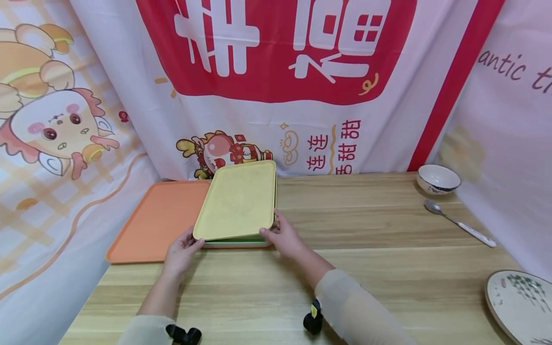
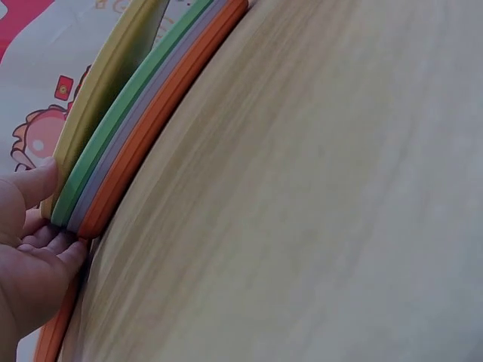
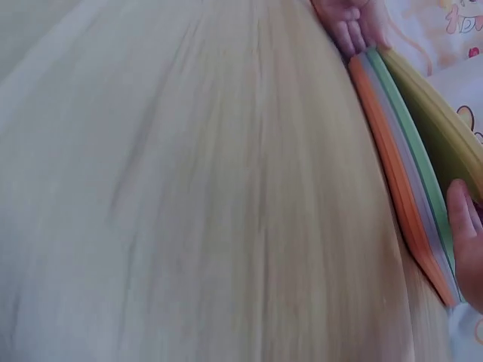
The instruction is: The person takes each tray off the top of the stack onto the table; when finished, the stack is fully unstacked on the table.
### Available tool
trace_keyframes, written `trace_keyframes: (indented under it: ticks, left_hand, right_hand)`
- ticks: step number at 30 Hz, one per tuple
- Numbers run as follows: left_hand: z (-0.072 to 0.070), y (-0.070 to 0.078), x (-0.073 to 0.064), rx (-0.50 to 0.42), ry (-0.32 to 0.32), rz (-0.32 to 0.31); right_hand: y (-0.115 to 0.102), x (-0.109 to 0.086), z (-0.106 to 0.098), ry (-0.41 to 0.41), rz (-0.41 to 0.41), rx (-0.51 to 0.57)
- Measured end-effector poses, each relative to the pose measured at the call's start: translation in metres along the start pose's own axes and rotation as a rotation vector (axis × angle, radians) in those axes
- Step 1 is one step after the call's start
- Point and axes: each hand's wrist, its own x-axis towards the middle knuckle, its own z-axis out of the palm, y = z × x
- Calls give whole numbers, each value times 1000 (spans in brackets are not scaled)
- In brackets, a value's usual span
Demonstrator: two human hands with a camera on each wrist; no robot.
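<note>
A yellow tray [image 1: 237, 199] tops a stack of trays on the wooden table [image 1: 388, 268], its near edge raised a little off a green tray [image 1: 235, 239]. My left hand [image 1: 189, 244] pinches the yellow tray's near left corner. My right hand [image 1: 269, 232] grips its near right corner. In the left wrist view my left hand [image 2: 41, 215] has its thumb on the yellow tray's [image 2: 113, 75] rim, above green, grey and orange edges. The right wrist view shows my right hand [image 3: 464, 226] on the same stack [image 3: 407, 166], with my left hand [image 3: 355, 26] at the far corner.
An orange tray [image 1: 159, 220] lies flat to the left of the stack. A small bowl [image 1: 437, 178] and a spoon [image 1: 457, 223] sit at the back right, and a patterned plate [image 1: 522, 304] at the near right edge. Printed cloth hangs behind and at both sides.
</note>
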Motion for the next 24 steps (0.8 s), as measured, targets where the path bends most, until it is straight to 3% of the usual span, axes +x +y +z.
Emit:
trace_keyframes:
  ticks: [7,9,14,20,24]
  left_hand:
    - [2,-1,2,-5,6,-1]
    - [2,-2,3,6,15,-3]
    - [2,-4,3,25,18,2]
    - [-1,-8,1,39,-41,58]
    - [-1,-9,1,80,-31,97]
  right_hand:
    - [-1,5,9,-29,33,404]
    - [0,7,9,-23,46,463]
    - [0,6,7,-5,66,542]
    - [-5,1,0,1,59,567]
    - [-11,-6,-9,-8,33,590]
